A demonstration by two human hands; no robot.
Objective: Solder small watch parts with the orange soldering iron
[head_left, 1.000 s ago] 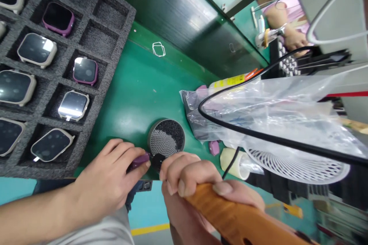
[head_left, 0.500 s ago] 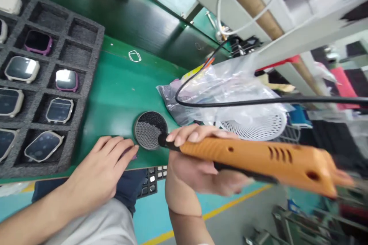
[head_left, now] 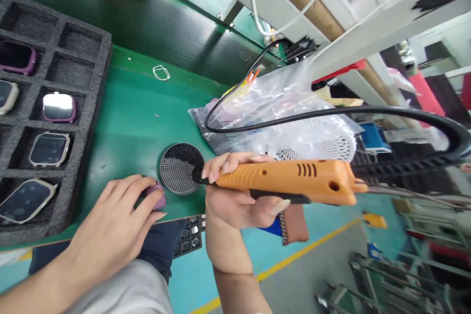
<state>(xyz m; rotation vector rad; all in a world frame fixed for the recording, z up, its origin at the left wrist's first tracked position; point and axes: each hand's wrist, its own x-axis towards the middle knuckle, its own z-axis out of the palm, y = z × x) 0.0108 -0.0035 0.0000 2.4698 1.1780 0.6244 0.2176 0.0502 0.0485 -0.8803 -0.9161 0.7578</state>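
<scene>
On the green bench, my left hand [head_left: 121, 211] is closed around a small purple watch case [head_left: 158, 196]. My fingers cover most of it, and only its rounded purple side and a dark part show. My right hand [head_left: 245, 181] grips an orange corded handheld tool [head_left: 287, 176] with vent slots and a black front end. The tool's front points left, its black tip at the right rim of a round dish [head_left: 180, 176]. That dish has a grey dotted surface partly covered with black grains. Whether the tip touches it I cannot tell.
A grey foam tray [head_left: 83, 127] with square pockets holds several watches at left. Clear plastic bags [head_left: 272, 117] and a white fan grille [head_left: 320, 149] lie behind my right hand. A black cable [head_left: 294, 117] arcs across them. A dark green panel [head_left: 176, 24] backs the bench.
My view has shifted a little right. More of the purple watch case shows between my left fingers. The rear of the orange tool has swung up and appears farther from me.
</scene>
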